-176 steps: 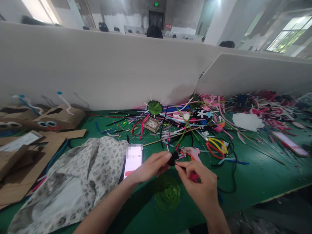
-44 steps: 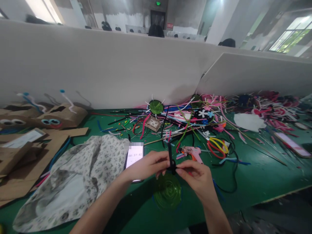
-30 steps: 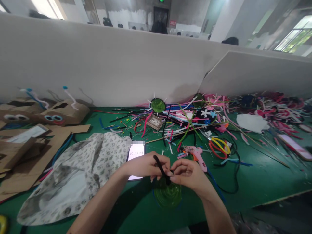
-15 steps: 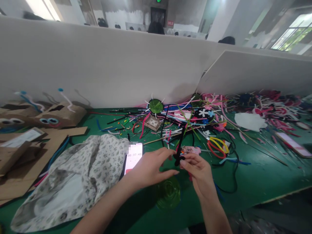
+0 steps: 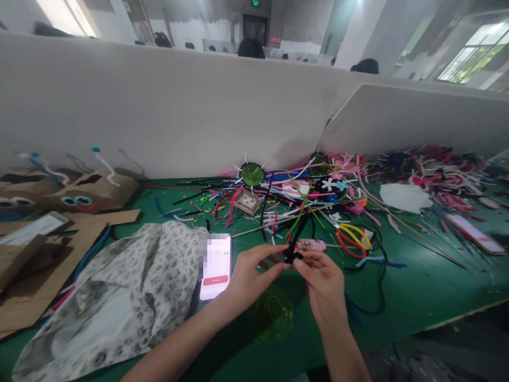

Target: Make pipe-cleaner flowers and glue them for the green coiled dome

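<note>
Between my two hands is a black pipe cleaner (image 5: 295,245), bent into small loops at its lower end, with a straight length sticking up and away. My left hand (image 5: 258,270) pinches the looped part from the left, thumb and fingertips closed on it. From the right, my right hand (image 5: 322,276) grips the same loops between thumb and forefinger. Just below them on the green table stands a clear green plastic dish (image 5: 274,313). A pink piece (image 5: 314,244) lies behind my right fingers, partly hidden.
Left of my arm lie a lit phone (image 5: 216,265) and a floral cloth (image 5: 147,281). Cardboard figures (image 5: 95,191) stand at far left. Scissors with red and yellow handles (image 5: 352,239) lie right of my hands. Pipe cleaners clutter the back, before a white partition (image 5: 178,111).
My left thumb and fingers, apart before, have closed on the looped end of the black pipe cleaner. Its upright length leans more to the right. My right hand keeps its grip.
</note>
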{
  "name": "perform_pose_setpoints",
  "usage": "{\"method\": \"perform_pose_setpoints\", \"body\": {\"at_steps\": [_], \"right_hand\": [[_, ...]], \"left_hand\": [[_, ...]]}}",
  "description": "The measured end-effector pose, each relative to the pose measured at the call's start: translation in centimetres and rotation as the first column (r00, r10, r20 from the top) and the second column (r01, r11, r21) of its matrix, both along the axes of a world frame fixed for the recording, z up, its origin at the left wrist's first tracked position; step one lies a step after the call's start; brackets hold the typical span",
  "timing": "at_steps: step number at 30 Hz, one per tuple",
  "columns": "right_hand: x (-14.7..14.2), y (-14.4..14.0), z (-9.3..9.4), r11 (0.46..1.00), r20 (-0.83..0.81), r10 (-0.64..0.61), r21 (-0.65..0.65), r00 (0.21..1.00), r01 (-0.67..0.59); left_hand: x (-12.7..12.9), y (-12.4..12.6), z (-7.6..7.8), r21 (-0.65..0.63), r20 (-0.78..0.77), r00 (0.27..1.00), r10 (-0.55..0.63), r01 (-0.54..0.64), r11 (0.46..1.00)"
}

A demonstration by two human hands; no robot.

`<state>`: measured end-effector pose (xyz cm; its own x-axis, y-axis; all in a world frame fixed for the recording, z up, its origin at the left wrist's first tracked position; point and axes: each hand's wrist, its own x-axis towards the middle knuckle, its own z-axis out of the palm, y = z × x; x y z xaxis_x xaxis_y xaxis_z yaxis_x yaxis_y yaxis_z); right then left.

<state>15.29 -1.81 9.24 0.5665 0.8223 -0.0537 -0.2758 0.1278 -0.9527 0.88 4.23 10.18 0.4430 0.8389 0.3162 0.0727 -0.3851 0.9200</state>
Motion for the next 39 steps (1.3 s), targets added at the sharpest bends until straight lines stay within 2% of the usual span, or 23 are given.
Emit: {"method": "perform_pose_setpoints", "body": {"at_steps": [4,9,12,14,16,18,20,21,25,30,32,35,37,39], "right_hand": [[0.3,0.0,0.0,0.999,0.050,0.030,-0.013,0.998,-0.030],[0.3,0.0,0.0,0.999,0.064,0.034,-0.037,0.997,-0.031],[0.3,0.0,-0.1,0.997,0.098,0.052,-0.056,0.994,-0.047],[0.5,-0.2,-0.2,0.993,0.162,0.100,-0.078,0.982,-0.088],[0.7,-0.5,-0.2,0.981,0.244,0.186,-0.097,0.952,-0.167],[0.9,-0.6,-0.1,0.959,0.317,0.284,-0.087,0.905,-0.270],[1.0,-0.7,0.1,0.937,0.358,0.338,-0.042,0.870,-0.347],[0.9,-0.7,0.2,0.929,0.361,0.349,-0.014,0.864,-0.369],[0.3,-0.4,0.1,0.920,0.304,0.345,0.080,0.888,-0.385],[-0.4,0.1,-1.3,0.951,0.266,0.228,0.147,0.937,-0.273],[-0.6,0.2,-1.7,0.964,0.263,0.168,0.158,0.950,-0.214],[-0.6,0.2,-1.7,0.977,0.267,0.098,0.155,0.959,-0.143],[-0.4,0.0,-1.2,0.983,0.331,0.111,0.101,0.937,-0.153],[0.1,-0.2,-0.4,0.971,0.444,0.213,0.004,0.870,-0.240]], "left_hand": [[-0.1,0.2,0.4,-0.105,0.004,1.000,-0.026,0.027,0.994],[0.0,0.4,0.3,-0.094,-0.045,0.999,0.019,-0.023,0.995],[0.0,0.6,0.5,-0.080,-0.072,0.997,0.000,-0.006,0.997],[-0.4,0.9,0.7,-0.091,-0.121,0.992,-0.023,0.012,0.996],[-1.0,1.5,1.0,-0.174,-0.142,0.985,-0.100,0.075,0.982],[-1.5,2.1,1.2,-0.338,-0.087,0.965,-0.247,0.205,0.919],[-1.9,2.7,1.2,-0.496,0.029,0.931,-0.364,0.330,0.803],[-2.0,2.9,1.1,-0.556,0.097,0.919,-0.382,0.369,0.745],[-1.6,3.1,0.3,-0.680,0.339,0.892,-0.299,0.451,0.578],[-0.3,2.5,-1.1,-0.743,0.494,0.855,-0.154,0.508,0.437],[0.3,2.0,-1.5,-0.765,0.510,0.854,-0.098,0.503,0.403],[1.0,1.3,-1.7,-0.795,0.501,0.865,-0.021,0.470,0.384],[1.2,1.1,-1.7,-0.805,0.483,0.875,0.037,0.427,0.411],[1.2,1.0,-1.5,-0.801,0.465,0.882,0.079,0.381,0.461]]}}
